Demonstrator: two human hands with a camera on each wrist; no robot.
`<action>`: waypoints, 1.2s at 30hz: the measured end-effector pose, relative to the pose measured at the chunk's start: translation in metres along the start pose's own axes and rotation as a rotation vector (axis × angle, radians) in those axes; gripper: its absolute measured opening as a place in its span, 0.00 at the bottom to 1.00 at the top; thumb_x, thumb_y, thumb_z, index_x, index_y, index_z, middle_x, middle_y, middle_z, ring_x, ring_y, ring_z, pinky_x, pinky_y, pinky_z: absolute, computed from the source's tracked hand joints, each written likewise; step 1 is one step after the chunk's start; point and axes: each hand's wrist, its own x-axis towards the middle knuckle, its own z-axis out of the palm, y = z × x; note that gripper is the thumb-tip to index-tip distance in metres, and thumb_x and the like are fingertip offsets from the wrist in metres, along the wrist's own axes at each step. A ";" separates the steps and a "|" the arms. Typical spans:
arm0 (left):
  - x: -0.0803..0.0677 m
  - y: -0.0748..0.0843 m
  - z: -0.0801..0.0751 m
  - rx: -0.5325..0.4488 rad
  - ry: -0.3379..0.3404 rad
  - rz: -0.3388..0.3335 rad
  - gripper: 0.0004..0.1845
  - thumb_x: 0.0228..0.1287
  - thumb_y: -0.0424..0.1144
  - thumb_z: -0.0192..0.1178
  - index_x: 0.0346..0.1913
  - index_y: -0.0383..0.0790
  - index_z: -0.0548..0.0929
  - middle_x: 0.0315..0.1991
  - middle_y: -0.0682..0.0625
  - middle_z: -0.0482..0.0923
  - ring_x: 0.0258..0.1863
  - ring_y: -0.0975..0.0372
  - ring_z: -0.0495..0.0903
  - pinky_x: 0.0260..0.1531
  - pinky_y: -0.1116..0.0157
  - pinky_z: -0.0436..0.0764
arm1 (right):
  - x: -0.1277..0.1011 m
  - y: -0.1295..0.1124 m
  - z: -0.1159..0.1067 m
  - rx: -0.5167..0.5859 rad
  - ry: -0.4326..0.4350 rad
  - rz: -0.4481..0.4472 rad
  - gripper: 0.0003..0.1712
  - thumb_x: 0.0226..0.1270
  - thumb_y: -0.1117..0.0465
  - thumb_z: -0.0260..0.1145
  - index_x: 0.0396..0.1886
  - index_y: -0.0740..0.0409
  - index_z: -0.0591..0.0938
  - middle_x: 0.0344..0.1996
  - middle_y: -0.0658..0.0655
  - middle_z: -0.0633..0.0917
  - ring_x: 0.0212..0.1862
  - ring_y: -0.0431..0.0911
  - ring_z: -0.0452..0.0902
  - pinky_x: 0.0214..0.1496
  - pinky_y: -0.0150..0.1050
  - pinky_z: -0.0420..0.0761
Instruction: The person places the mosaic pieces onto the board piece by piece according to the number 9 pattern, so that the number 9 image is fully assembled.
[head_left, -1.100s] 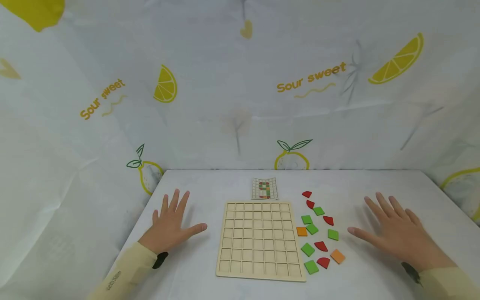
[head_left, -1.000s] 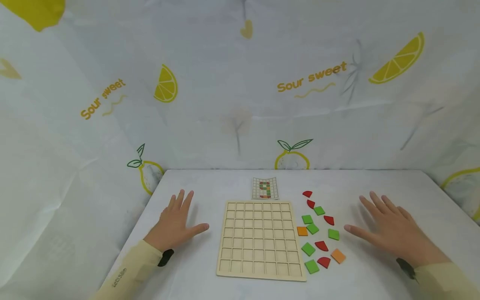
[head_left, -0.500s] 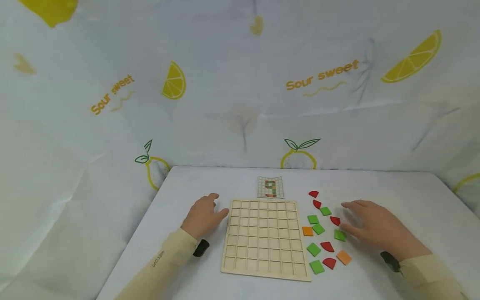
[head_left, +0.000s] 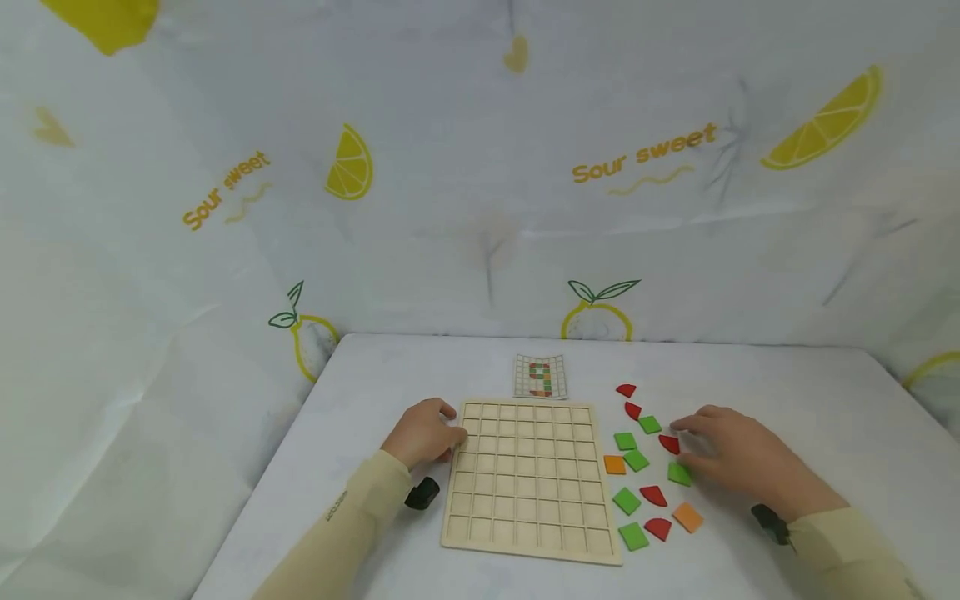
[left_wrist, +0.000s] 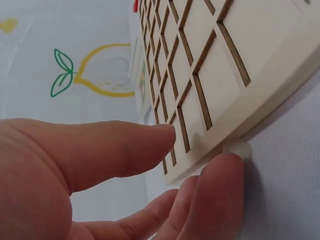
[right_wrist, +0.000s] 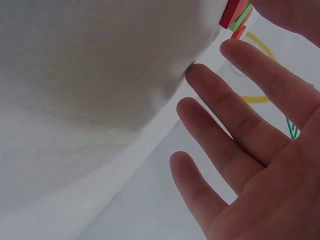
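A pale wooden grid board lies on the table in the head view, its cells bare. My left hand is at the board's left edge, thumb over the rim and fingers curled against its side. The left wrist view shows the index fingertip at the rim. My right hand reaches in with loosely bent fingers, holding nothing visible. Its thumb and index finger are on either side of a red quarter-circle tile, beside a green square tile. Whether they touch it is hard to tell.
Several more green square, red quarter-circle and orange square tiles lie scattered right of the board. Behind the board rests a small pattern card with a coloured figure on a grid. A lemon-printed cloth hangs behind the white table.
My left hand has moved right to the board's edge and its fingers have curled. The right hand has moved left to the tiles, its fingers less spread. The head view has shifted slightly.
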 end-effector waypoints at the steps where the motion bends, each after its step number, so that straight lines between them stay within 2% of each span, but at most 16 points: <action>1: 0.000 -0.001 0.000 -0.005 0.001 -0.001 0.24 0.69 0.41 0.70 0.63 0.35 0.81 0.23 0.49 0.86 0.24 0.61 0.84 0.39 0.63 0.80 | 0.000 -0.001 0.001 -0.005 0.003 -0.002 0.25 0.60 0.51 0.83 0.55 0.56 0.90 0.49 0.59 0.89 0.52 0.60 0.84 0.56 0.65 0.86; 10: 0.002 -0.007 0.001 -0.075 -0.014 -0.012 0.23 0.64 0.37 0.72 0.61 0.36 0.82 0.27 0.48 0.87 0.26 0.60 0.87 0.36 0.64 0.81 | -0.001 -0.002 0.007 -0.012 -0.004 -0.011 0.19 0.61 0.55 0.81 0.52 0.52 0.92 0.45 0.55 0.88 0.48 0.54 0.84 0.54 0.62 0.88; 17: 0.006 -0.011 0.001 -0.096 -0.016 -0.033 0.24 0.63 0.37 0.73 0.61 0.38 0.82 0.30 0.48 0.87 0.26 0.60 0.87 0.34 0.65 0.81 | 0.002 0.000 0.005 0.009 -0.004 -0.036 0.18 0.62 0.56 0.81 0.51 0.51 0.92 0.42 0.51 0.87 0.44 0.49 0.82 0.50 0.56 0.88; 20: 0.008 -0.013 0.000 -0.102 -0.004 -0.035 0.23 0.63 0.37 0.74 0.61 0.39 0.83 0.31 0.49 0.87 0.26 0.60 0.87 0.34 0.65 0.81 | 0.005 0.001 0.004 0.029 -0.013 -0.020 0.17 0.63 0.56 0.80 0.52 0.50 0.92 0.42 0.51 0.86 0.43 0.47 0.80 0.49 0.53 0.88; 25: 0.008 -0.013 0.001 -0.093 0.002 -0.043 0.23 0.63 0.37 0.74 0.60 0.40 0.83 0.32 0.49 0.86 0.26 0.60 0.87 0.33 0.66 0.80 | 0.003 0.002 0.003 0.060 -0.039 -0.001 0.16 0.65 0.56 0.79 0.52 0.50 0.92 0.42 0.51 0.85 0.43 0.46 0.80 0.48 0.52 0.87; 30: 0.008 -0.012 0.002 -0.098 0.012 -0.039 0.22 0.63 0.37 0.74 0.59 0.40 0.83 0.34 0.48 0.86 0.27 0.60 0.87 0.33 0.66 0.80 | 0.001 0.000 0.003 0.044 -0.009 -0.009 0.14 0.64 0.56 0.80 0.49 0.50 0.93 0.42 0.51 0.86 0.44 0.47 0.81 0.50 0.54 0.88; 36: 0.008 -0.014 0.002 -0.100 0.011 -0.029 0.23 0.62 0.37 0.74 0.59 0.40 0.83 0.35 0.48 0.86 0.26 0.61 0.87 0.32 0.66 0.81 | 0.001 -0.003 0.002 0.024 -0.013 0.028 0.13 0.63 0.55 0.81 0.46 0.51 0.93 0.43 0.54 0.87 0.44 0.50 0.83 0.51 0.57 0.89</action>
